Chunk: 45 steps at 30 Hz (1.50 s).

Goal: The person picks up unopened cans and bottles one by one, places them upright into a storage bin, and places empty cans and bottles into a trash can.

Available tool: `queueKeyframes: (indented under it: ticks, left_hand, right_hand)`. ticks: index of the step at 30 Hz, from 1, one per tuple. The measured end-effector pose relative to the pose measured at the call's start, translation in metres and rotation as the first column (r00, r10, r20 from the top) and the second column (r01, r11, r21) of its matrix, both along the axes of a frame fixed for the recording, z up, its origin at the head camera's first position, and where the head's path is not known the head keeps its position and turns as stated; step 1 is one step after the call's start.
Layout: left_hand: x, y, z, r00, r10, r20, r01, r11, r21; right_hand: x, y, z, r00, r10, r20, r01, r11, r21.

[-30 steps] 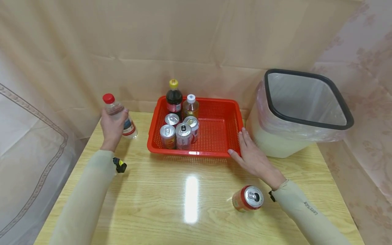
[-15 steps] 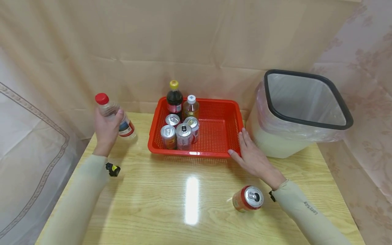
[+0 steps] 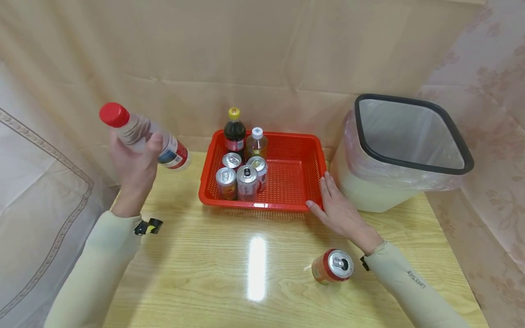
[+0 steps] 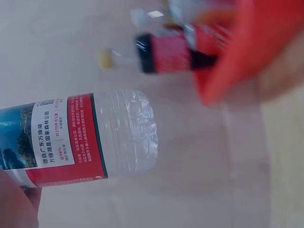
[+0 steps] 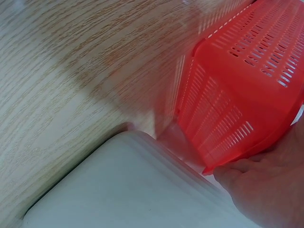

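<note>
My left hand (image 3: pixel 133 175) grips a clear plastic water bottle (image 3: pixel 174 152) with a red cap and a red-and-blue label. The bottle is tilted, cap toward the upper left, and held above the table's left side; its clear base (image 4: pixel 126 133) fills the middle of the left wrist view. At the right end of a red plastic basket (image 3: pixel 291 182), my right hand (image 3: pixel 342 214) rests with straight fingers along the outer rim. Inside the basket's left half stand a dark cola bottle (image 3: pixel 235 132) with a yellow cap, a white-capped bottle (image 3: pixel 257 146) and several cans (image 3: pixel 226 184).
An opened red drink can (image 3: pixel 332 266) stands on the wooden table (image 3: pixel 197 273), near my right forearm. Just right of the basket is a pale bin (image 3: pixel 365 187) with a black rim and a clear liner. A beige curtain (image 3: pixel 262 59) hangs behind.
My left hand has lifted the water bottle and moved it up and to the left, tilting it further over. The right hand stays at the basket rim.
</note>
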State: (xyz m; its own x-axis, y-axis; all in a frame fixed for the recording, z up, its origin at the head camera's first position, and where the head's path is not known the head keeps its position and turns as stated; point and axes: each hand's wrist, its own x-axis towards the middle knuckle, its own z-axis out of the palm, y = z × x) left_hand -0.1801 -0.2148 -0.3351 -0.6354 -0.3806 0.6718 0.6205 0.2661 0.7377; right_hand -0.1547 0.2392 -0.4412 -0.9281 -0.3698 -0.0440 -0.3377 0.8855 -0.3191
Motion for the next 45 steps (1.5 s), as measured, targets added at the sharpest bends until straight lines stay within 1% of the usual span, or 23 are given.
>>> queueKeyframes:
  ticks: [1, 4, 8, 11, 14, 18, 21, 25, 26, 28, 33, 35, 39, 41, 44, 45]
  left_hand:
    - [0.002, 0.005, 0.005, 0.999, -0.011, -0.038, 0.011, 1.000, 0.000]
    - [0.007, 0.022, 0.020, 0.992, -0.046, -0.119, 0.050, 0.998, 0.028]
    - [0.014, 0.044, 0.036, 0.975, -0.124, -0.182, 0.136, 0.989, 0.058]
    - [0.017, 0.060, 0.043, 0.964, -0.187, -0.189, 0.201, 0.978, 0.057]
    - [0.019, 0.075, 0.048, 0.956, -0.237, -0.170, 0.243, 0.970, 0.012]
    - [0.021, 0.095, 0.050, 0.937, -0.312, -0.156, 0.308, 0.950, -0.054]
    - [0.021, 0.109, 0.049, 0.933, -0.329, -0.144, 0.317, 0.943, -0.099]
    - [0.021, 0.127, 0.046, 0.928, -0.353, -0.122, 0.337, 0.932, -0.134]
    - [0.021, 0.131, 0.045, 0.925, -0.363, -0.115, 0.348, 0.928, -0.136]
    - [0.020, 0.140, 0.043, 0.910, -0.403, -0.096, 0.388, 0.911, -0.140]
    - [0.019, 0.158, 0.031, 0.896, -0.444, -0.004, 0.436, 0.881, -0.186]
    - [0.017, 0.164, 0.026, 0.895, -0.446, 0.031, 0.442, 0.874, -0.202]
    - [0.013, 0.176, 0.014, 0.882, -0.460, 0.097, 0.470, 0.858, -0.208]
    - [0.010, 0.181, 0.008, 0.878, -0.452, 0.154, 0.476, 0.855, -0.204]
    - [0.007, 0.187, -0.003, 0.873, -0.413, 0.258, 0.468, 0.859, -0.209]
    - [0.005, 0.189, -0.007, 0.868, -0.402, 0.291, 0.468, 0.859, -0.209]
  right_hand:
    - [0.000, 0.000, 0.000, 1.000, 0.000, 0.000, 0.000, 1.000, 0.000]
    - [0.001, 0.000, 0.000, 1.000, -0.001, 0.002, 0.001, 1.000, -0.001]
    - [0.000, 0.000, 0.000, 1.000, 0.003, -0.001, -0.003, 1.000, -0.003]
    - [0.000, 0.000, -0.001, 1.000, 0.002, -0.002, -0.002, 1.000, -0.005]
    - [0.000, 0.000, -0.001, 1.000, 0.001, -0.001, -0.001, 1.000, -0.008]
    - [0.000, -0.001, -0.002, 1.000, 0.004, 0.000, -0.004, 1.000, -0.013]
    - [0.000, -0.002, -0.002, 1.000, 0.005, 0.000, -0.005, 1.000, -0.014]
    - [0.001, -0.002, -0.001, 1.000, 0.007, -0.001, -0.007, 1.000, -0.015]
    - [0.001, -0.002, -0.001, 1.000, 0.008, -0.002, -0.008, 1.000, -0.014]
    - [0.001, -0.002, 0.000, 1.000, 0.009, -0.001, -0.009, 1.000, -0.012]
    - [0.001, -0.002, 0.000, 1.000, 0.006, -0.002, -0.006, 1.000, -0.006]
    - [0.001, -0.002, 0.000, 1.000, 0.003, -0.003, -0.003, 1.000, -0.006]
    - [0.000, -0.001, 0.000, 1.000, 0.001, -0.007, -0.002, 1.000, -0.006]
    - [0.000, -0.002, 0.000, 1.000, 0.002, -0.006, -0.002, 1.000, -0.004]
    - [0.000, -0.001, 0.000, 1.000, -0.001, 0.001, 0.001, 1.000, 0.003]
    - [0.000, -0.001, 0.000, 1.000, -0.002, 0.004, 0.002, 1.000, 0.005]
